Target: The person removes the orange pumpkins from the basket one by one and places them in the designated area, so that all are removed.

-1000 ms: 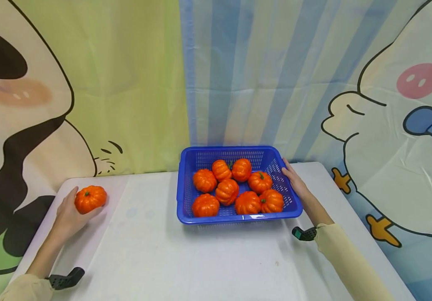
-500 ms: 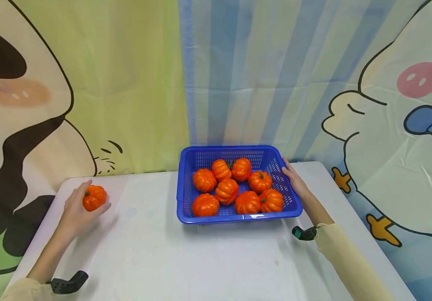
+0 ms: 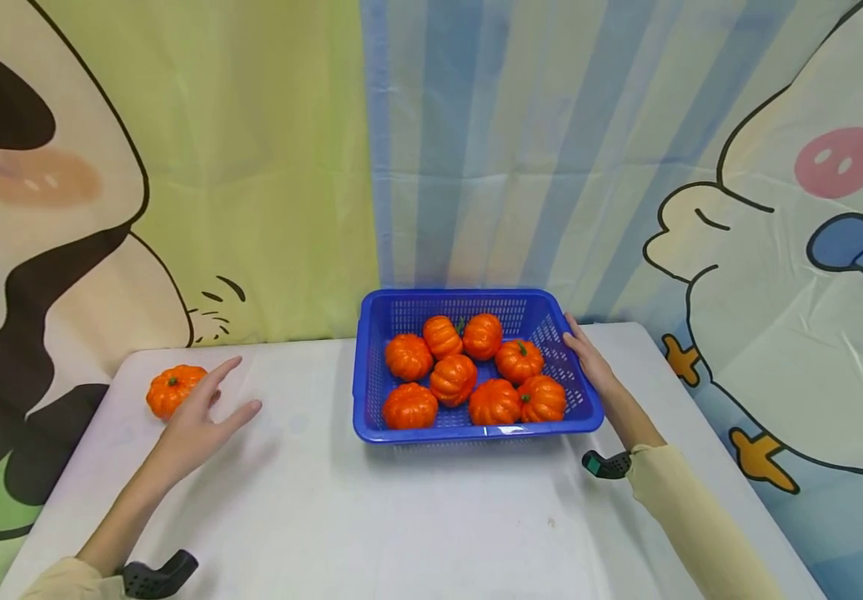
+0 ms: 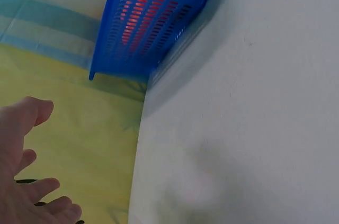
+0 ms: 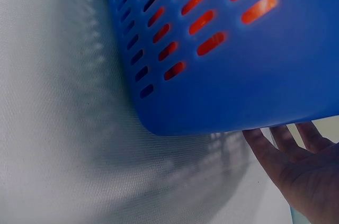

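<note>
A small orange pumpkin point(image 3: 173, 390) with a green stem sits at the table's far left. Just to its right, my left hand point(image 3: 198, 429) is spread with nothing in it, overlapping the pumpkin's edge in the head view. The left wrist view shows the same hand point(image 4: 26, 166) with thumb and fingers apart. A blue perforated basket point(image 3: 469, 437) at the back middle holds several orange pumpkins point(image 3: 454, 380). My right hand point(image 3: 590, 360) rests against the basket's right side. In the right wrist view its extended fingers point(image 5: 265, 152) touch the basket wall point(image 5: 222, 102); the thumb is hidden there.
The white table point(image 3: 401, 525) ends at a hanging backdrop point(image 3: 288, 208) close behind the basket. Cartoon figures are printed on the backdrop at both sides. A dark wrist device point(image 3: 159, 575) is on the left wrist, another device point(image 3: 606, 465) on the right.
My left hand has let go of the pumpkin, which stays at the table's far left, and has moved right with its fingers spreading. The right hand and basket have kept their places.
</note>
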Demonstrator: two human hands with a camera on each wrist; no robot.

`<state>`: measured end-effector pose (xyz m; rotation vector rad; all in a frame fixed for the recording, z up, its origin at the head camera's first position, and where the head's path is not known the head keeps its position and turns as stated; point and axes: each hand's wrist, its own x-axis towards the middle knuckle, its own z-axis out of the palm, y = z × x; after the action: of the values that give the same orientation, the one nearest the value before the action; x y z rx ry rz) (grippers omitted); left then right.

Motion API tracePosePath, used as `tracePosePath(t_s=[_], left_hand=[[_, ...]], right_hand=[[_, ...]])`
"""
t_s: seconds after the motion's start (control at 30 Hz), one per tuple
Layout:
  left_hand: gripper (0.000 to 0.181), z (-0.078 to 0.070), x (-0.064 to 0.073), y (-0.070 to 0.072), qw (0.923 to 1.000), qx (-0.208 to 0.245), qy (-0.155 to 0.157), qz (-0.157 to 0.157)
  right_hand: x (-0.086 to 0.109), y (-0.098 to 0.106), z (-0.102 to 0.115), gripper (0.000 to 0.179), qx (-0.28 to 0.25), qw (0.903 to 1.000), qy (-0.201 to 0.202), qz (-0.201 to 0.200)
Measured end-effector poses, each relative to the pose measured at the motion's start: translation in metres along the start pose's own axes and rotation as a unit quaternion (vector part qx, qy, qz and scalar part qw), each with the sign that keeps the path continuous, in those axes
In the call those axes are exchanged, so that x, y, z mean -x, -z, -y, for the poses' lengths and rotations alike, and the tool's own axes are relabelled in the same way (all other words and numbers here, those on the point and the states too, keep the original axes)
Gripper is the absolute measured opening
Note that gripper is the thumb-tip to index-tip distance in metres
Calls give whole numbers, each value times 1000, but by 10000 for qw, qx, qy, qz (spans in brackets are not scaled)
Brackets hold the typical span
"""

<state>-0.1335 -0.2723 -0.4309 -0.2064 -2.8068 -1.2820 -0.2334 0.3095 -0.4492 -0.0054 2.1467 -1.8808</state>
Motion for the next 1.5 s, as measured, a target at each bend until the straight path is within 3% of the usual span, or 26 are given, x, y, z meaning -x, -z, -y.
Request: tracePosePath(t_s=[0.23, 0.4, 0.7, 1.0, 1.27, 1.5], left_hand=[[72, -31, 2, -19, 9971, 518, -296, 478], [69, -50, 3, -32, 9949, 651, -362, 686], [63, -70, 1, -48, 9887, 988, -800, 799], [63, -91, -8, -58, 9827, 1305, -935, 927], [62, -112, -27, -70, 9741, 1429, -1222, 1256], [58, -136, -59, -86, 9655, 1394, -1455, 1651]], right_hand=[[-1, 6, -11, 69, 183, 9991, 365, 135], [-1, 4, -12, 64, 131, 9997, 184, 28], [-3, 2, -10, 59, -128, 9999, -15, 33], [-4, 0, -8, 60, -24, 10000, -51, -41], [-5, 1, -6, 60, -22, 9999, -98, -35], [7, -7, 10, 61, -62, 9999, -115, -3]])
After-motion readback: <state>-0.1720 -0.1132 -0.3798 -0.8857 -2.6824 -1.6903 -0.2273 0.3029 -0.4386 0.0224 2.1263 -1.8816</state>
